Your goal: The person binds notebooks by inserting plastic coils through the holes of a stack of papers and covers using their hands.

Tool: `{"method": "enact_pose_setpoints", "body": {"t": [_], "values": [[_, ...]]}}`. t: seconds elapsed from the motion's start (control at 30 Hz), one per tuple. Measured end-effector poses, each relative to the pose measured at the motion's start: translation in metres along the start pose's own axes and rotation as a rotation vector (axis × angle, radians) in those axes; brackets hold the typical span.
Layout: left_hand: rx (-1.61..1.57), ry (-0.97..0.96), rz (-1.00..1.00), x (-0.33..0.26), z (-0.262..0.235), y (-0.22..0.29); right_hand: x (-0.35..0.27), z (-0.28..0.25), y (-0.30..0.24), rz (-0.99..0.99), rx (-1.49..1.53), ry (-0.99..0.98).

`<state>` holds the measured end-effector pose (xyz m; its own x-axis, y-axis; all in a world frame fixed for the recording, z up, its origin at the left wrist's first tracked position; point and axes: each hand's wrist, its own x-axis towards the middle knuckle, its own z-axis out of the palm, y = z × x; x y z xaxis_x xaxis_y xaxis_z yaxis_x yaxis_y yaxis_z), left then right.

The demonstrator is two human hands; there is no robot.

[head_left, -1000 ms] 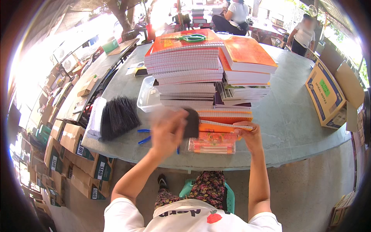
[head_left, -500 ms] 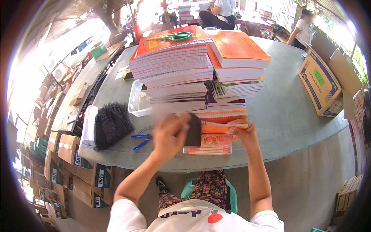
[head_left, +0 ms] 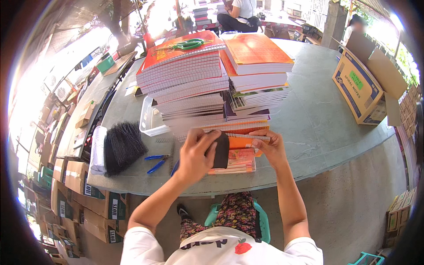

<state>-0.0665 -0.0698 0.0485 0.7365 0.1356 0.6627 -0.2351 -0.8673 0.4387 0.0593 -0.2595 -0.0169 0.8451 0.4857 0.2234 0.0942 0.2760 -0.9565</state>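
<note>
Left hand gripping a flat dark rectangular piece, fingers curled tight around its left edge, holding it upright over the notebook. Right hand pressing down on an orange spiral-bound notebook at the near table edge, fingers together and bent over its wire spine, clamped on nothing. Lying beneath that, a pinkish printed notebook, glossy cover.

Rising just behind: two tall stacks of spiral notebooks, white page edges, orange-red covers, wire coils showing along the fronts. Resting on the left stack, green-handled scissors. Sitting left of the hands: a bristly black bundle of binding coils, blue-handled pliers, one loose wire coil, a clear plastic tub.

Standing at far right, an open cardboard carton, yellow face with blue border and a small green label. Stacking under the table's left side, brown cartons with dark print.

Supporting everything, a grey-green table, mottled and worn. Below, bare concrete floor. Sitting beyond in bright daylight, other people.
</note>
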Motion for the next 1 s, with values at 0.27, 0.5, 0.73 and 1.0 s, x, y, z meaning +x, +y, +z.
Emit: {"method": "enact_pose_setpoints", "body": {"t": [0.27, 0.5, 0.73, 1.0], "values": [[-0.028, -0.260, 0.122, -0.003, 0.016, 0.004, -0.001, -0.001, -0.014, -0.038, 0.005, 0.009], [0.102, -0.183, 0.291, 0.010, 0.023, 0.010, -0.007, -0.019, 0.000, -0.029, -0.006, -0.069], [-0.004, 0.028, 0.166, 0.015, 0.038, 0.022, -0.009, -0.011, -0.005, 0.051, 0.181, 0.011], [-0.068, -0.046, 0.231, 0.023, 0.052, 0.031, -0.014, -0.010, 0.008, -0.010, -0.120, 0.151]]}}
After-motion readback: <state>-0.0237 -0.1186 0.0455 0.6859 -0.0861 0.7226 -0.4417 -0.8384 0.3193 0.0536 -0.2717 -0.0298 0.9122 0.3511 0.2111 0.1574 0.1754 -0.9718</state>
